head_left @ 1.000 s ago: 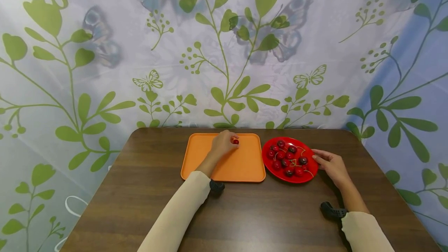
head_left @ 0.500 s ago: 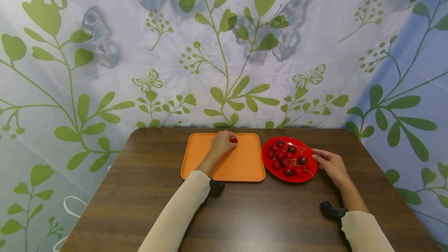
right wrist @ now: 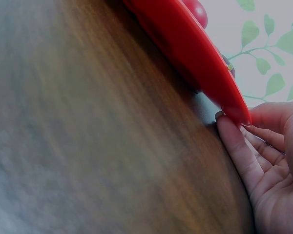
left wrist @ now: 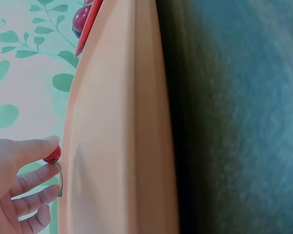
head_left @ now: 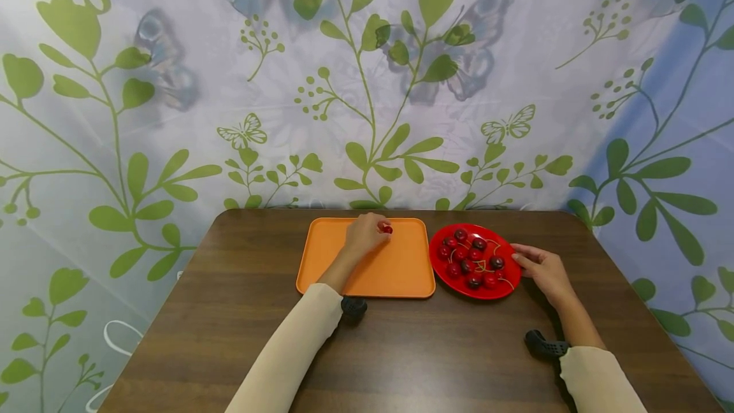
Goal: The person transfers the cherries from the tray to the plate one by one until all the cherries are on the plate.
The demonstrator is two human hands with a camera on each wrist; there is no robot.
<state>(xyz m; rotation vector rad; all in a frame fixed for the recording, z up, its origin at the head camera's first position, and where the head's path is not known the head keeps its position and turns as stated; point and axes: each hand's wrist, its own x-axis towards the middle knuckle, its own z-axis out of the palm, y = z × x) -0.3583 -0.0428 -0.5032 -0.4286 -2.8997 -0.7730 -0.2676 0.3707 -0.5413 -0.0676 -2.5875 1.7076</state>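
Note:
My left hand (head_left: 365,233) pinches a red cherry (left wrist: 52,154) between thumb and fingertips at the far side of the orange tray (head_left: 321,266). A thin green stem (left wrist: 62,180) hangs from that fruit in the left wrist view. To the right of the tray lies a red plate (head_left: 441,279) with several cherries (head_left: 474,255), some bright red and some dark, many with stems. The plate's right rim is pinched by my right hand (head_left: 547,273), and in the right wrist view its fingers (right wrist: 234,141) lie on both sides of the rim.
Tray and plate sit side by side near the back of a brown wooden table (head_left: 436,349). A curtain (head_left: 321,164) printed with leaves and butterflies hangs behind the table. Black wrist straps (head_left: 354,308) are on both arms.
The cherry has shifted slightly in the left fingers. The right hand stays at the plate's rim, and the tray and plate have not moved.

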